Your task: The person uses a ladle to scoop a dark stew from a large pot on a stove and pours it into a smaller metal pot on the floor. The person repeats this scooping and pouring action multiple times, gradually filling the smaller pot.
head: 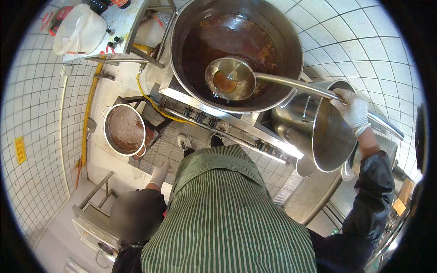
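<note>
My right hand (351, 111), in a white glove, grips the metal handle of a large ladle (230, 79). The ladle's bowl is over a big steel stockpot (293, 37) of dark reddish-brown liquid (228, 41). A little brown liquid lies in the bowl. My gloved left hand (159, 173) hangs low beside the striped green apron (232, 211), its fingers loosely apart with nothing seen in them. Nearest to it on the left is a white-rimmed pot (124, 129) of brownish, bubbly-looking contents. A tall steel pot (297, 116) leans beneath my right forearm, its mouth facing me.
The stockpot is on a steel gas range (218, 114) with control knobs along its front. A yellow hose (143, 92) runs to it. On a side table (117, 20) stand a white plastic tub (82, 30) and bottles. A metal stand (95, 211) is at lower left.
</note>
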`<state>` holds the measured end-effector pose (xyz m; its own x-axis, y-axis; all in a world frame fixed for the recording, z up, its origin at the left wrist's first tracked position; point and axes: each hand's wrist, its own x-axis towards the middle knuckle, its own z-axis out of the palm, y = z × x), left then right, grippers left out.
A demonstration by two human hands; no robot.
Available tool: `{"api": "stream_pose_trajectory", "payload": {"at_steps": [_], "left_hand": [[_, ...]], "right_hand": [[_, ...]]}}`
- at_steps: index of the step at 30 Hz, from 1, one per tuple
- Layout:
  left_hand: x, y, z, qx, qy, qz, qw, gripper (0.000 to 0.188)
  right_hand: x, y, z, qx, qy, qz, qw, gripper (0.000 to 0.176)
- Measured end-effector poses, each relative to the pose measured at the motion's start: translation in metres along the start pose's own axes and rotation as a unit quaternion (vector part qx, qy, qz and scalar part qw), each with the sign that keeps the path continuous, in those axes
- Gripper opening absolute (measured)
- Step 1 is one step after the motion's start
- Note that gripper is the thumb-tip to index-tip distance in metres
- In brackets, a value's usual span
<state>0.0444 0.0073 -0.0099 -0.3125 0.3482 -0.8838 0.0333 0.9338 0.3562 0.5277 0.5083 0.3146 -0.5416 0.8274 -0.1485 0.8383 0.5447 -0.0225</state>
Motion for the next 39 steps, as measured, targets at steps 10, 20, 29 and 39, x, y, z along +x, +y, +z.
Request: {"api": "stream_pose_trajectory", "payload": {"at_steps": [10, 20, 29, 39], "left_hand": [[0.004, -0.006, 0.003, -0.030, -0.023, 0.035, 0.999, 0.047], [0.001, -0.003, 0.006, -0.036, -0.037, 0.045, 0.998, 0.049], [-0.008, 0.007, 0.006, -0.089, -0.019, -0.040, 0.995, 0.050], [-0.003, 0.005, 0.005, -0.070, -0.020, -0.046, 0.996, 0.046]], "right_hand": [[0.022, 0.035, -0.040, -0.129, 0.033, -0.029, 0.991, 0.028], [0.059, 0.050, -0.068, -0.212, 0.039, -0.160, 0.963, 0.028], [0.071, 0.030, -0.061, -0.198, 0.019, -0.192, 0.961, 0.026], [0.068, 0.003, -0.041, -0.155, 0.007, -0.193, 0.969, 0.027]]}}
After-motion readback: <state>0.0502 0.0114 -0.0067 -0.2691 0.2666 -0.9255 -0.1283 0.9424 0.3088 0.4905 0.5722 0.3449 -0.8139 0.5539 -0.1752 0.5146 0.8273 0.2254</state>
